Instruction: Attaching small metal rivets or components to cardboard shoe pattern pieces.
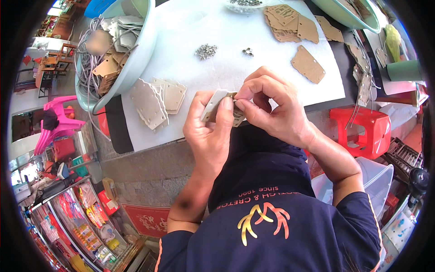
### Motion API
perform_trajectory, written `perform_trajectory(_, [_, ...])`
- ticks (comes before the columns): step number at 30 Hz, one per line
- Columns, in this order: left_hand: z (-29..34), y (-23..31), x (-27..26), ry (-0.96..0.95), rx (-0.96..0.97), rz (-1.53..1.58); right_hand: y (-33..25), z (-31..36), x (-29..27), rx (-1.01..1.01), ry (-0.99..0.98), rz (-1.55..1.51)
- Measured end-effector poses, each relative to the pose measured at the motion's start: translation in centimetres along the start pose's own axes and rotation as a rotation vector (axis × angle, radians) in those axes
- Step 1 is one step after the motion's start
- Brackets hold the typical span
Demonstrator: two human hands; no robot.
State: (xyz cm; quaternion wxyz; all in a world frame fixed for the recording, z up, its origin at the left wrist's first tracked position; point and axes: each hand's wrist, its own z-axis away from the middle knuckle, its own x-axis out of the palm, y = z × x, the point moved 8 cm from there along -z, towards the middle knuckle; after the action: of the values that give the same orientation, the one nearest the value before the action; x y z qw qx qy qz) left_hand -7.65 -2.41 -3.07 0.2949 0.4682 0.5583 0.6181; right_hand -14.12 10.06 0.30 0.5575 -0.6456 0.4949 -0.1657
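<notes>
My left hand [206,129] grips a small cardboard piece [214,103], grey on one face, above the table's near edge. A brown printed part [239,119] shows below my left thumb. My right hand [278,100] pinches at the piece's right edge; what its fingertips hold is too small to make out. Beyond my hands lie a heap of small metal fasteners [206,51] and a smaller cluster of metal pieces [248,52]. Grey cardboard pieces [152,105] are stacked left of my left hand. A single brown cardboard piece [308,64] lies to the right.
A pale green basin [146,54] at the left holds cords and cardboard pieces. More brown cardboard pieces [290,22] are piled at the back right, near a clear dish [244,4] of metal parts. A red stool [362,131] stands right of the white-covered table [181,27].
</notes>
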Motion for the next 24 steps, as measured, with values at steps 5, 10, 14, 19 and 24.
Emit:
perform_trajectory(5, [0.12, 0.44, 0.43, -0.027, 0.079, -0.092, 0.16, 0.34, -0.20, -0.017, 0.053, -0.028])
perform_trajectory(10, [0.15, 0.72, 0.54, -0.061, 0.112, -0.140, 0.25, 0.53, -0.34, -0.024, 0.068, -0.010])
perform_trajectory(14, [0.14, 0.79, 0.60, -0.082, 0.140, -0.151, 0.09, 0.54, -0.29, -0.059, 0.076, -0.001])
perform_trajectory(19, [0.08, 0.82, 0.85, -0.066, 0.153, -0.146, 0.33, 0.47, -0.40, -0.088, 0.139, -0.047])
perform_trajectory(24, [0.01, 0.68, 0.81, -0.080, 0.160, -0.175, 0.56, 0.55, -0.31, -0.056, 0.143, -0.067])
